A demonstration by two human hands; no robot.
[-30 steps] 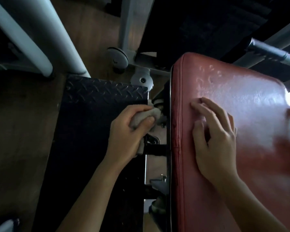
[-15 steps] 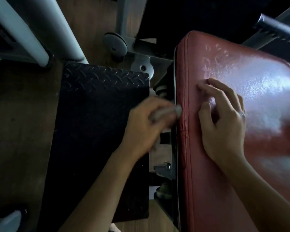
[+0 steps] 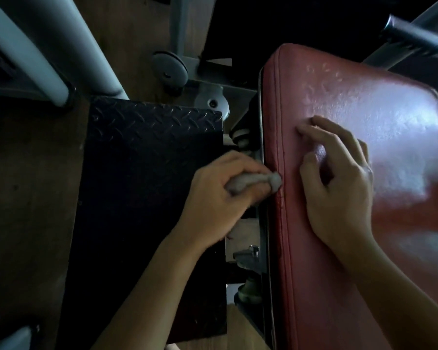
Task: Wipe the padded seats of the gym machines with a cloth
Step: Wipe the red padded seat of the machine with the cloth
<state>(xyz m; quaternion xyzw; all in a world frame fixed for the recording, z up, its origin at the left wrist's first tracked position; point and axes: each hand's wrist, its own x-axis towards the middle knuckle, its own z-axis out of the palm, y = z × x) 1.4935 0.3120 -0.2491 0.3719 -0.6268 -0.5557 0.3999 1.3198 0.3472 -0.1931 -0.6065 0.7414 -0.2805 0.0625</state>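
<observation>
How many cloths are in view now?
1: the cloth, bunched in the left hand, pressed against the left edge of the red pad. The right hand holds none; others may be off-frame.

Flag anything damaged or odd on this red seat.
The red seat has a patch of pale crackled marks near its far end, beyond the right hand; it looks like worn upholstery. The left hand holds the cloth against its side seam. Nothing else stands out.
</observation>
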